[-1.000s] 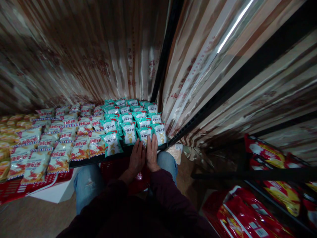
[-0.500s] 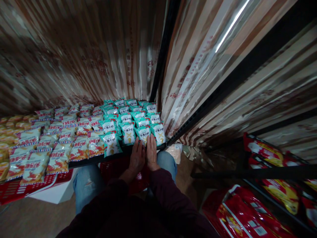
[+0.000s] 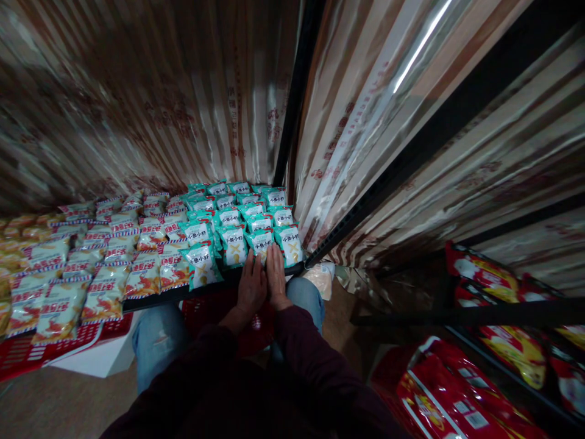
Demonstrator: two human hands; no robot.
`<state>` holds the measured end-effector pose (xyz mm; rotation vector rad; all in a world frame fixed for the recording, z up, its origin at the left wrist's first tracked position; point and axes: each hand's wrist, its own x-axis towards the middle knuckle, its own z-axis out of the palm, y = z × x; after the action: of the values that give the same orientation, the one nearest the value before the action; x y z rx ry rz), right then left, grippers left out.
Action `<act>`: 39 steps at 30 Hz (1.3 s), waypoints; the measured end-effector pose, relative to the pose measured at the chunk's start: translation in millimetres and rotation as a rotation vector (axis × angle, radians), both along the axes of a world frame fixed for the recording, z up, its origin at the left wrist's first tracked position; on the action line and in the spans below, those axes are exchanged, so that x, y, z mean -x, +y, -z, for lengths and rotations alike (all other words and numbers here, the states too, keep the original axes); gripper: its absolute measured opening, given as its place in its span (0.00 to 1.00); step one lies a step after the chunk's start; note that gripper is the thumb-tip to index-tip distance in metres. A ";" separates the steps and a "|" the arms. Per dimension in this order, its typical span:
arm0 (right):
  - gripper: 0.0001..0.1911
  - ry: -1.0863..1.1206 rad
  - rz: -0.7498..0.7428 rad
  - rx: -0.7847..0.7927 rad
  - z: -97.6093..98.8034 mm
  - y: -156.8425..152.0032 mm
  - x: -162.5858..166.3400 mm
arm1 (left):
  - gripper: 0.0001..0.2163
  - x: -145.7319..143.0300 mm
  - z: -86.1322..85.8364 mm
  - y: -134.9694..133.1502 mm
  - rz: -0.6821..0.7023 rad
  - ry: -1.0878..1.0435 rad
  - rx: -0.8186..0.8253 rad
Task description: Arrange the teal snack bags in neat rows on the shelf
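Observation:
Side by side at the front edge of the shelf [image 3: 153, 300], my left hand [image 3: 251, 285] and my right hand [image 3: 276, 277] rest against a small teal-and-white snack bag [image 3: 261, 240]. Fingers on both hands are stretched out and point away from me, touching the bag's lower part rather than gripping it. Another teal snack bag [image 3: 289, 245] stands just right of my right hand. To the left of my hands is a similar bag [image 3: 234, 246], with one more teal bag [image 3: 202, 266] leaning at the front edge. More teal bags stand in rows behind.
White-and-orange snack bags [image 3: 106, 291] fill the shelf's left part. A red basket [image 3: 228, 311] is under the shelf, between my knees. Black posts [image 3: 299, 91] and plastic sheeting [image 3: 205, 110] enclose the back. Large red bags [image 3: 457, 390] lie at lower right.
The view has shifted slightly, so everything sits a little further left. My hands stay at the same teal bag, fingers still outstretched.

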<state>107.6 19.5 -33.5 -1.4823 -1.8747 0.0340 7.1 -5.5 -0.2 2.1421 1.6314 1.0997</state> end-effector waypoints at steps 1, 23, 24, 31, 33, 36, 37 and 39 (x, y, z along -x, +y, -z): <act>0.37 -0.002 -0.006 -0.004 -0.7 -0.2 -0.3 | 0.21 -0.5 0.2 0.3 -0.004 0.007 -0.004; 0.36 -0.033 0.023 -0.077 -1.2 -13.3 -0.4 | 0.23 0.2 3.5 -12.3 0.033 -0.070 -0.039; 0.36 -0.031 0.025 -0.075 -1.1 -13.5 -0.4 | 0.23 0.4 3.1 -12.9 0.035 -0.073 -0.038; 0.35 -0.013 0.032 -0.064 1.3 -16.9 -1.8 | 0.23 -0.1 3.4 -15.4 0.044 -0.079 -0.043; 0.34 -0.004 0.034 -0.077 2.1 -19.5 -1.6 | 0.24 -0.5 3.7 -16.0 0.038 -0.074 -0.055; 0.34 0.001 0.028 -0.101 3.2 -25.6 0.1 | 0.23 -0.4 4.1 -18.4 0.041 -0.052 -0.099; 0.33 0.003 0.024 -0.108 3.6 -28.2 1.1 | 0.23 0.1 4.5 -20.0 0.042 -0.044 -0.110; 0.32 0.012 0.004 -0.113 4.2 -34.1 3.6 | 0.23 2.0 6.0 -24.6 0.047 -0.030 -0.110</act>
<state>104.0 -14.6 -37.7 -1.4064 -1.8335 -0.0637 5.0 -30.1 -6.2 2.2089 1.5326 1.2277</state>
